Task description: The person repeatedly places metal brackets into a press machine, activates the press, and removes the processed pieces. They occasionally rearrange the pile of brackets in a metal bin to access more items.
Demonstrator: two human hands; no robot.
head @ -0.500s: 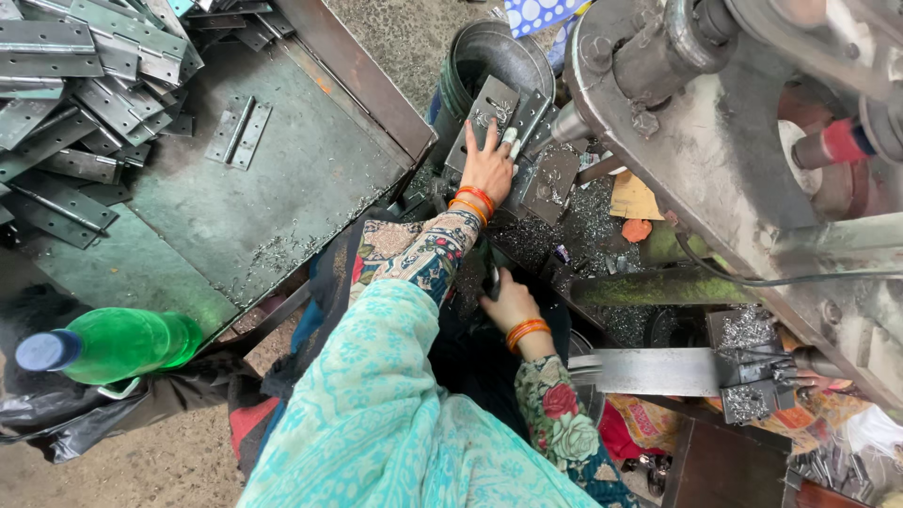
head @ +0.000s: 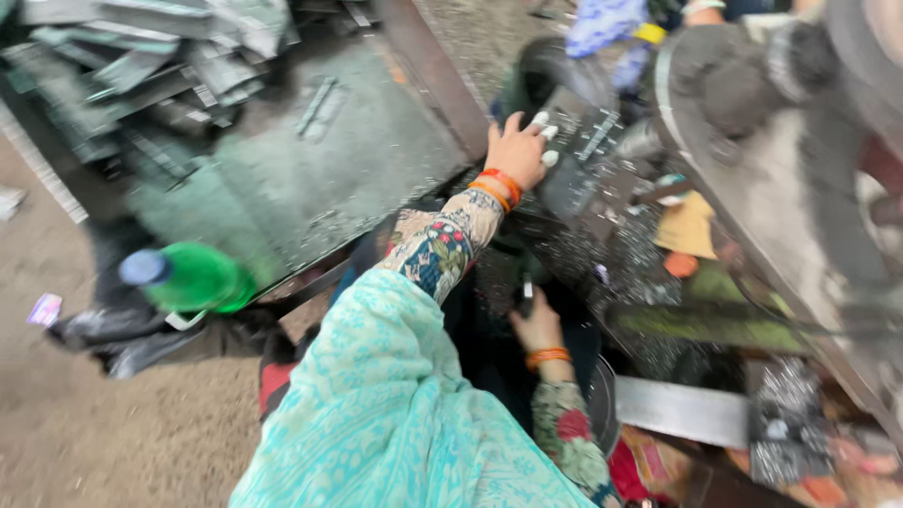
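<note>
Both hands kept their places: left hand (head: 515,150) rests spread on the grey perforated metal plate (head: 574,155); right hand (head: 536,327) pinches a small dark metal piece (head: 527,293).

The whole scene has gone blurred, the view having swung a little. The left hand (head: 517,150) has slid slightly leftward on the flat grey metal plate (head: 578,155), fingers now curled over its near edge instead of spread across it.
</note>
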